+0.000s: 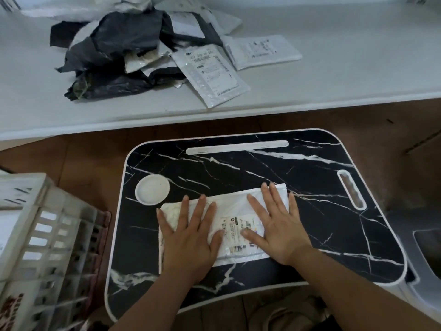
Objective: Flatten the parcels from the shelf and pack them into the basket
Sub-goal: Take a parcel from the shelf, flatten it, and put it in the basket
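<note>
A white padded parcel (235, 206) with a printed label lies flat on the black marble-patterned lap table (274, 168). My left hand (191, 237) presses palm-down on the parcel's left half, fingers spread. My right hand (279, 225) presses palm-down on its right half, fingers spread over the label's edge. On the white shelf (334, 75) behind the table sits a heap of crumpled black and white parcels (124, 51), with two flat white parcels (211, 75) at its right side. The white slatted basket (40, 247) stands at the lower left.
A round white cup recess (152, 189) marks the lap table's left side and a handle slot (352, 192) its right. Brown wooden floor (78, 158) shows between shelf and table. A grey object (427, 261) sits at the right edge.
</note>
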The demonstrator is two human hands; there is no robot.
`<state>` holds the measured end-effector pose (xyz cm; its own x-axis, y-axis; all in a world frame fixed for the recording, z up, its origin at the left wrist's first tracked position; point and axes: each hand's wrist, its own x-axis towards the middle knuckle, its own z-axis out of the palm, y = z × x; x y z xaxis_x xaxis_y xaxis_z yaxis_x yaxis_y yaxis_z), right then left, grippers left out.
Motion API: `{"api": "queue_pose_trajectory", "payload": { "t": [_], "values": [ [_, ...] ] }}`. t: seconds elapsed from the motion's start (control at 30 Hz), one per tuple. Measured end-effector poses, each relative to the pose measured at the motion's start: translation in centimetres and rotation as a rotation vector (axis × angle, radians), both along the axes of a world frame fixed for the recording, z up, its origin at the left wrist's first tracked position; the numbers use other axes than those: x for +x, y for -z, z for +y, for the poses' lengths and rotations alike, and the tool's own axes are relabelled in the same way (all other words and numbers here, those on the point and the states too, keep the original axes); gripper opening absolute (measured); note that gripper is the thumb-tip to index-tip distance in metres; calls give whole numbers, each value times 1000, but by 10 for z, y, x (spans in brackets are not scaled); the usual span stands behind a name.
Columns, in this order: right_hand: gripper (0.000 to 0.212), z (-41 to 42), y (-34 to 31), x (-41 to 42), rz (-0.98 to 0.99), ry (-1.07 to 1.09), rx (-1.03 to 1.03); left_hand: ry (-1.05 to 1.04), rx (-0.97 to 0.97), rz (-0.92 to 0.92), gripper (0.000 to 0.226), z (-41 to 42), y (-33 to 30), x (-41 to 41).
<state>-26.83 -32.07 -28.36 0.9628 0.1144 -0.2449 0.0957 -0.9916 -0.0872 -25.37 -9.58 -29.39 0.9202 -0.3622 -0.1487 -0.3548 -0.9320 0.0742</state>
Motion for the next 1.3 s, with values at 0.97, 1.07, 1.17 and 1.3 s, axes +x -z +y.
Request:
{"api": "queue_pose_trajectory", "payload": {
  "t": [0.97, 1.07, 1.17, 1.3],
  "values": [
    [84, -4, -41, -5, 139, 449, 5, -780, -1016, 234, 32, 29, -58, 20],
    [67, 7, -49, -12, 105, 616, 95, -855, -828, 181, 42, 41, -58, 15],
    [82, 14, -50, -16, 132, 812, 320, -977, -746, 333, 48, 44, -65, 8],
    [64, 22, -60, -10, 167, 934, 567, -992, -897, 423, 41, 57, -86, 8]
  ]
}}
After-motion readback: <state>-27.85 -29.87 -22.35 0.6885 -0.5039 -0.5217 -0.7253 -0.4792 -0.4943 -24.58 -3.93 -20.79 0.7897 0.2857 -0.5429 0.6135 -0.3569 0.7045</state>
